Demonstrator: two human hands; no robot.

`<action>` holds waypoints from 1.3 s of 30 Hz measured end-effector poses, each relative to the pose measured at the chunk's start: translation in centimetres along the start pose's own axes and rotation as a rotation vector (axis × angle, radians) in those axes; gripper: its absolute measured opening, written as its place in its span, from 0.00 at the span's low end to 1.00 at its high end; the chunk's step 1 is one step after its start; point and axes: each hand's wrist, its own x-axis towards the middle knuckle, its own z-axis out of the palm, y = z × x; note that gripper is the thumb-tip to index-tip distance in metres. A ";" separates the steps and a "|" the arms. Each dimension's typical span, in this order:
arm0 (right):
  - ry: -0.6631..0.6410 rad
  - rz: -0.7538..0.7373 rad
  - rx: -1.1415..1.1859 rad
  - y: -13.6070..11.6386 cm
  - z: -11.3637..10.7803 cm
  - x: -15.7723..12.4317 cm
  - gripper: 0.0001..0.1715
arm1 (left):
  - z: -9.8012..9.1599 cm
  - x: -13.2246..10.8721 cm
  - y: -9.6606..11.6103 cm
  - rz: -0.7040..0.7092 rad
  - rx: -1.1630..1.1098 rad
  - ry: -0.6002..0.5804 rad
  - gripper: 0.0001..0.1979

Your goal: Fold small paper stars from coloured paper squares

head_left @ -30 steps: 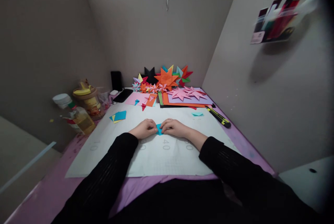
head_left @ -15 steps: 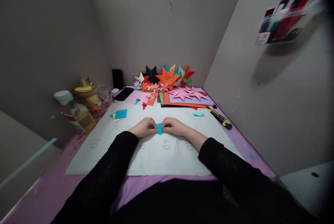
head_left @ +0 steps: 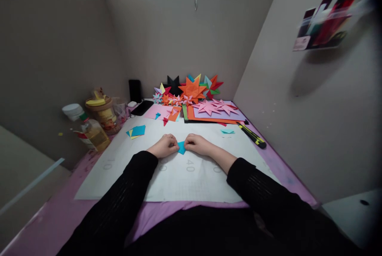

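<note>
A small folded piece of blue paper [head_left: 182,148] is between my two hands over the white sheet [head_left: 191,188]. My left hand [head_left: 166,146] pinches its left edge, and my right hand [head_left: 197,144] pinches its right edge. The fingertips cover both sides of the paper. To the left lie blue and yellow paper squares [head_left: 138,130]. A folded light-green paper piece [head_left: 228,131] rests to the right of my right hand.
Paper stars [head_left: 192,89] stand at the back, with pink stars [head_left: 208,107] on stacked coloured paper. A yellow-black cutter [head_left: 252,135] lies at right. Phones [head_left: 142,108], a bottle [head_left: 97,134] and a brown tub [head_left: 104,114] are at left.
The blue paper between my fingers now shows a pointed lower edge and a flatter face. My hands have barely moved.
</note>
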 end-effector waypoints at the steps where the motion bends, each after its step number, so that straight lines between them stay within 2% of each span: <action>1: 0.011 0.014 -0.024 -0.1 0.1 0.0 0.04 | 0.0 0.0 0.1 -0.012 0.017 0.000 0.08; 13: 0.084 0.156 -0.226 -0.9 1.4 0.8 0.05 | 0.4 0.2 0.7 -0.093 0.144 -0.005 0.07; 26: 0.000 0.177 -0.255 -1.1 1.0 1.2 0.06 | 0.6 0.6 0.5 -0.130 0.149 0.005 0.06; 39: -0.015 0.166 -0.301 -1.2 0.9 1.3 0.07 | 0.7 0.8 0.4 -0.154 0.174 0.011 0.07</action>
